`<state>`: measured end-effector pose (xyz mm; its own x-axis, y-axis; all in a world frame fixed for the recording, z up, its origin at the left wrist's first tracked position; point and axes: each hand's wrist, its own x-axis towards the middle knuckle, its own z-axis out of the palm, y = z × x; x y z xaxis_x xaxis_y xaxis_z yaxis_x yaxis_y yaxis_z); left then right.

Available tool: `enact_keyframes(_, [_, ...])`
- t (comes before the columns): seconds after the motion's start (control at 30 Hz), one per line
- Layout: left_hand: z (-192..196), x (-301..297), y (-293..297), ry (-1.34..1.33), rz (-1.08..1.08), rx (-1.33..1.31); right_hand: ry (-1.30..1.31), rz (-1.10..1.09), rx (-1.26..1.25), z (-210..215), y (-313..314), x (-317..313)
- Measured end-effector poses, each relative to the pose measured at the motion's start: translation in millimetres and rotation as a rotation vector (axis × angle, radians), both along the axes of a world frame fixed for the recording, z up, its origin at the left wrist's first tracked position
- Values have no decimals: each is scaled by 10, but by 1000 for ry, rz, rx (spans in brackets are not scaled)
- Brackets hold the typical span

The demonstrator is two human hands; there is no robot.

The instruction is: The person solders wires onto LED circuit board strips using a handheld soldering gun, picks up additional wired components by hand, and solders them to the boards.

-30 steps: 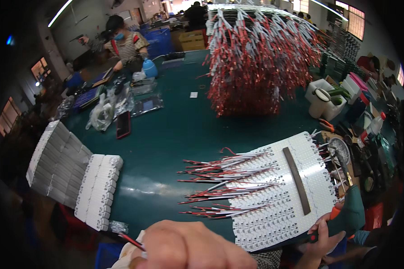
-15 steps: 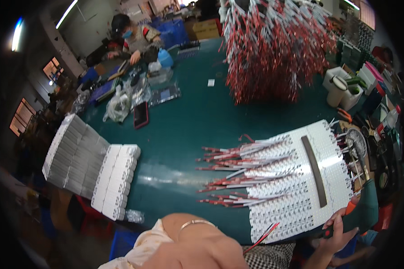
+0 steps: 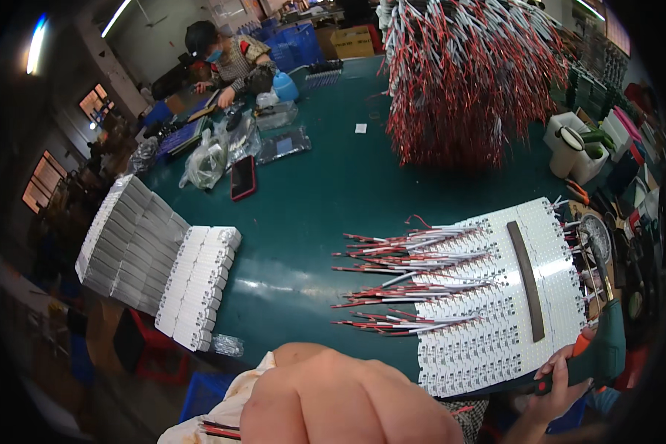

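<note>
- Head view: the left hand (image 3: 348,403) fills the lower edge as a closed fist, knuckles up, with thin red and black wires (image 3: 218,429) just beside the wrist; whether the fist grips them I cannot tell.
- The right hand (image 3: 562,385) curls its fingers around a green tool with an orange collar (image 3: 596,355) at the desk's near right corner, touching the white panel of small modules (image 3: 496,311); steady work likely calls for pinning that panel flat.
- The green desk (image 3: 311,214) carries white stacked strips (image 3: 163,259) at its left edge, a hanging bundle of red wires (image 3: 459,81) at the far edge; a person sits at the far left corner.
</note>
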<state>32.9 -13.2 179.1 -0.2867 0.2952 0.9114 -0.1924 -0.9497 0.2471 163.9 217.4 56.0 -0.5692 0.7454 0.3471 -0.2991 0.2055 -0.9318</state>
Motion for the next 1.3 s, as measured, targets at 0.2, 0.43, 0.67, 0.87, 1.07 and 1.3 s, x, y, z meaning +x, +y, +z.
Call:
enact_keyframes(0.2, [-120, -191, 268, -272, 382, -392, 48, -19, -87, 69, -56, -13])
enact_keyframes(0.43, [-408, -174, 718, -570, 196, -732, -7, 52, -81, 292, -137, -158])
enact_keyframes(0.67, [-519, 14, 860, -484, 174, -856, 35, 180, -71, 431, -72, -195])
enact_keyframes(0.87, [-611, -22, 810, -192, 126, -892, 26, 343, 7, 343, -31, -210])
enact_keyframes(1.07, [-610, -2, 788, -65, 189, -970, -69, 352, 301, 255, 31, -183])
enact_keyframes(1.3, [-585, 75, 800, 233, 425, -987, -126, 311, 513, 186, 86, -154])
